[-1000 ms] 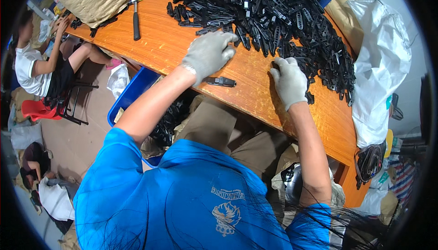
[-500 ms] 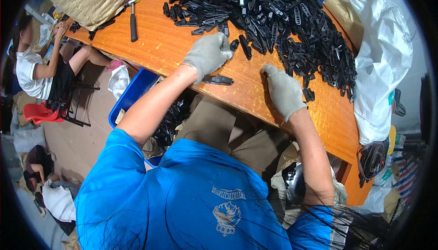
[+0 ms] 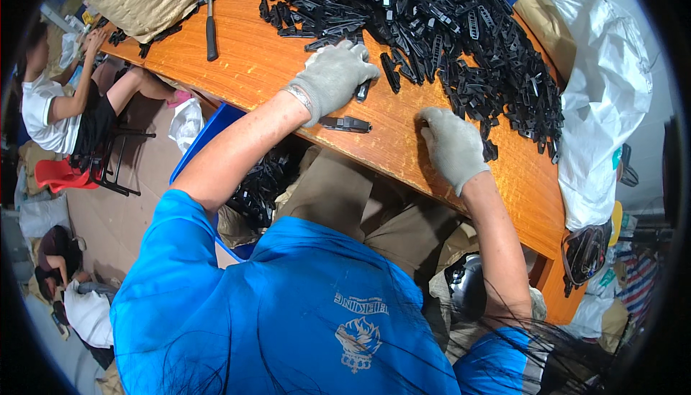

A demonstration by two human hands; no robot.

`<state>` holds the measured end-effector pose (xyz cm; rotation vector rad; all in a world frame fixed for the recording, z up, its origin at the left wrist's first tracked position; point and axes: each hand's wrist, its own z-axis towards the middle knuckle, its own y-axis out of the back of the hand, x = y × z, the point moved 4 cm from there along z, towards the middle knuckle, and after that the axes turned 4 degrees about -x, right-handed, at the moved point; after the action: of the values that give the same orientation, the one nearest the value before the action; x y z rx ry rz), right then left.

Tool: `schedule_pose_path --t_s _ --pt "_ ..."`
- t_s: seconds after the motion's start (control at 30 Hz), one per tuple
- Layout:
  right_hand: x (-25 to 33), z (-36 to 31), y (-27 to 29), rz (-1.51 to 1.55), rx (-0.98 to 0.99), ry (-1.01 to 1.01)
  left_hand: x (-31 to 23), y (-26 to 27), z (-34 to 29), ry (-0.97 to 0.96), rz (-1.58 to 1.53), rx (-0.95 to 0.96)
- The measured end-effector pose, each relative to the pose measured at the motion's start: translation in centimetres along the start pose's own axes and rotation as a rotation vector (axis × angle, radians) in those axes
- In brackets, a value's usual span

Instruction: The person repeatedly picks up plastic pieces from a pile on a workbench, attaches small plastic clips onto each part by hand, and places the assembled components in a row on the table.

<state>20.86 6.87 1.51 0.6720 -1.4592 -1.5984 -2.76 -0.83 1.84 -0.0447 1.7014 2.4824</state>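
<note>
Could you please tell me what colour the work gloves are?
Light grey, on both the left hand and right hand; head view.

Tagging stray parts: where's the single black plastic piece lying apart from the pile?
In the head view, the lone black piece lies on the orange table near its front edge, just below the gloved left hand and left of the right hand.

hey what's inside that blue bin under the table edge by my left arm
The blue bin holds black plastic parts like those piled on the table. The left arm and table edge cover most of it.
</note>
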Motion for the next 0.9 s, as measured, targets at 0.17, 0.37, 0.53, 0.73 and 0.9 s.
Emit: schedule_pose_path --t_s 0.17,0.37,0.53,0.73,0.9 --pt "0.7 -0.5 -0.6 0.154 -0.129 -0.007 -0.2 0.4 -1.4 0.115 -0.166 0.097" --pt "0.2 -0.4 -0.4 0.066 -0.052 -0.184 1.1 -0.5 -3.6 0.198 -0.316 -0.010" --pt "1.5 1.2 -0.7 0.213 -0.088 -0.118 0.8 -0.9 -4.1 0.174 -0.343 0.004" --pt "3.9 2.9 -3.2 0.430 -0.314 -0.083 0.5 -1.4 -4.1 0.158 -0.352 -0.043" --pt "2.7 3.1 -3.5 0.365 -0.204 -0.091 0.4 -1.4 -4.5 0.160 -0.355 -0.068"
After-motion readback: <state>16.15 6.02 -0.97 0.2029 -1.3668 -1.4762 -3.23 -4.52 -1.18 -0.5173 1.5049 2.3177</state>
